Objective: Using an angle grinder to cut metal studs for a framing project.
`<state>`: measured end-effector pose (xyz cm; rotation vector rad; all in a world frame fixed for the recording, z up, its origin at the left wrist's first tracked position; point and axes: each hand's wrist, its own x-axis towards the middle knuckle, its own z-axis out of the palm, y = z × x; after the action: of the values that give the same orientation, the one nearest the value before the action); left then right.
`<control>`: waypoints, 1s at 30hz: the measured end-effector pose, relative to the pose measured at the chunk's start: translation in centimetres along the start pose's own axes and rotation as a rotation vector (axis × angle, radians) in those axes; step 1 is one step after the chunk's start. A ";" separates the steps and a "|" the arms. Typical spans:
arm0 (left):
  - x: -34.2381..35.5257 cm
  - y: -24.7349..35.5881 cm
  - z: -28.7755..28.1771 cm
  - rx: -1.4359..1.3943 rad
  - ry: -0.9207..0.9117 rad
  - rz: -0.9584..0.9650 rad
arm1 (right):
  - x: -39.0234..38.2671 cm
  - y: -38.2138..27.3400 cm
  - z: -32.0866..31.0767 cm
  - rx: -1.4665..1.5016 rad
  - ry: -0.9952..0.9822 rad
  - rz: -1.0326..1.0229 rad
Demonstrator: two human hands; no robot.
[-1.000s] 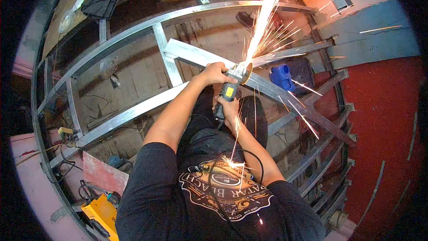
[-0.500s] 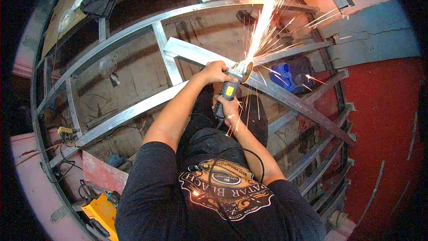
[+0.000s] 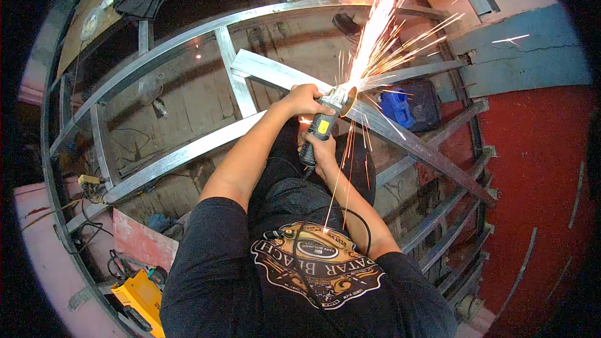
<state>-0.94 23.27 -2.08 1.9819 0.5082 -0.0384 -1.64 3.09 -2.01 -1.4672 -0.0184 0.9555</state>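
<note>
Both my hands are on a grey angle grinder (image 3: pixel 325 124) with a yellow label on its body. My left hand (image 3: pixel 303 100) is wrapped round the front of the body, just behind the gear head. Lower down, my right hand (image 3: pixel 322 149) grips the rear of the body near the cord. The disc (image 3: pixel 349 101) meets a square steel tube (image 3: pixel 407 134) that lies slantwise across the frame. Bright sparks (image 3: pixel 375 31) stream up and away from the contact, and a few fall toward my shirt.
A welded steel frame (image 3: pixel 200 31) with crossbars surrounds me above a lower floor. A blue jug (image 3: pixel 395 109) stands beyond the tube on the right. At lower left are a yellow machine (image 3: pixel 141 297), a reddish board (image 3: pixel 143 241) and loose cables (image 3: pixel 94 231).
The grinder and both hands stay nearly in place. The sparks spread in a different pattern, with some now reaching my shirt, and the view has shifted slightly.
</note>
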 end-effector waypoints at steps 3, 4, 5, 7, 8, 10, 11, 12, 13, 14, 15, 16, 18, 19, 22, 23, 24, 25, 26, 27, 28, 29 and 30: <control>0.0 -0.1 0.2 -0.026 0.009 -0.005 | -0.1 -0.3 0.0 -0.024 0.009 0.018; 0.0 -0.1 0.2 -0.010 0.034 0.019 | -0.2 -0.3 0.0 -0.022 -0.003 0.007; 0.0 -0.2 0.2 -0.003 0.046 0.027 | -0.2 -0.4 0.1 -0.026 0.004 0.010; 0.0 -0.2 0.2 0.019 0.055 0.035 | -0.4 -0.5 0.1 -0.023 0.009 0.005; 0.0 -0.2 0.2 0.035 0.053 0.034 | -0.4 -0.5 0.2 -0.016 0.007 -0.004; 0.1 -0.2 0.2 0.052 0.056 0.037 | -0.5 -0.5 0.2 -0.018 0.010 -0.001; 0.2 -0.2 0.2 0.053 0.061 0.040 | -0.5 -0.6 0.2 -0.027 0.015 0.009; 0.2 -0.2 0.3 0.053 0.062 0.035 | -0.5 -0.5 0.2 -0.037 0.020 0.020; 0.2 -0.3 0.3 0.042 0.064 0.037 | -0.5 -0.5 0.2 -0.034 0.021 0.012; 0.2 -0.3 0.4 0.030 0.062 0.031 | -0.4 -0.4 0.2 -0.031 0.022 0.003; 0.2 -0.3 0.4 0.016 0.054 0.016 | -0.4 -0.3 0.2 -0.028 0.023 -0.005; 0.2 -0.3 0.4 0.014 0.063 0.020 | -0.4 -0.3 0.2 -0.028 0.017 -0.005; 0.2 -0.4 0.4 0.006 0.065 0.005 | -0.2 -0.2 0.1 -0.023 0.013 -0.002; 0.2 -0.4 0.4 0.003 0.064 0.011 | -0.2 -0.1 0.0 -0.022 0.004 -0.005; 0.2 -0.3 0.3 -0.004 0.054 0.007 | 0.0 0.0 -0.1 -0.009 -0.010 -0.002; 0.1 -0.3 0.3 -0.005 0.052 0.003 | 0.0 0.1 -0.2 -0.009 -0.021 -0.003; 0.2 -0.3 0.4 -0.007 0.045 -0.007 | 0.0 0.1 -0.2 -0.014 -0.019 0.005; 0.2 -0.3 0.4 0.000 0.053 0.008 | 0.0 0.1 -0.2 -0.011 -0.014 -0.003; 0.2 -0.3 0.4 0.005 0.058 0.017 | 0.0 0.1 -0.2 -0.013 0.002 -0.003; 0.3 -0.3 0.4 0.012 0.055 0.015 | 0.0 0.2 -0.1 -0.016 0.023 0.003; 0.3 -0.3 0.4 0.011 0.052 0.013 | 0.0 0.2 -0.1 -0.011 0.009 -0.010; 0.3 -0.4 0.4 0.011 0.041 0.002 | -0.1 0.2 -0.1 -0.008 0.000 -0.017; 0.3 -0.4 0.4 0.003 0.030 -0.015 | -0.1 0.1 -0.1 -0.004 0.002 -0.015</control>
<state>-0.70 23.20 -2.69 1.9840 0.5428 -0.0195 -1.75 2.95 -2.08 -1.4702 -0.0299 0.9418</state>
